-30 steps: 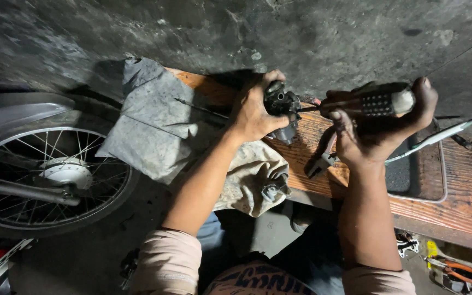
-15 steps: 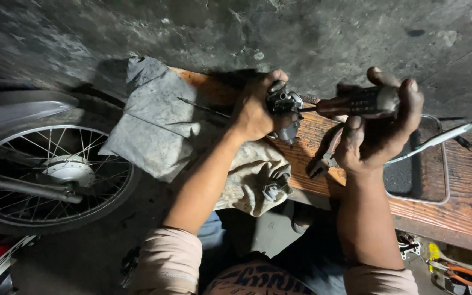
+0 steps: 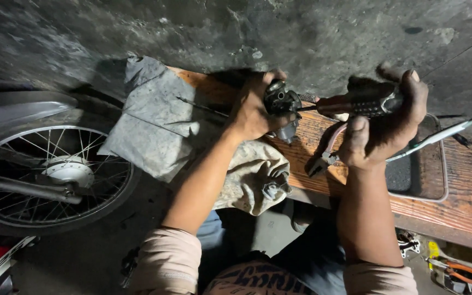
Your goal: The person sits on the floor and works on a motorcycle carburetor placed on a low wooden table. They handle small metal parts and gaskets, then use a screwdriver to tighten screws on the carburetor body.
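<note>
My left hand (image 3: 253, 109) grips a small dark metal engine part (image 3: 281, 104), like a carburettor, above a wooden bench (image 3: 465, 186). My right hand (image 3: 384, 125) is wrapped around the dark ribbed handle of a screwdriver (image 3: 356, 104). Its shaft points left into the metal part. Under my right hand, pliers (image 3: 326, 155) with reddish handles lie on the bench.
A grey cloth (image 3: 154, 120) and a dirty beige rag (image 3: 255, 175) hang over the bench's left end. A dark metal tray (image 3: 419, 177) and a shiny metal blade (image 3: 438, 139) lie at right. A spoked motorcycle wheel (image 3: 45, 175) stands at left. Tools (image 3: 460, 270) lie on the floor.
My right hand has turned on the screwdriver handle, the fingers closing over it from a more open hold. My left hand keeps the metal part in the same place.
</note>
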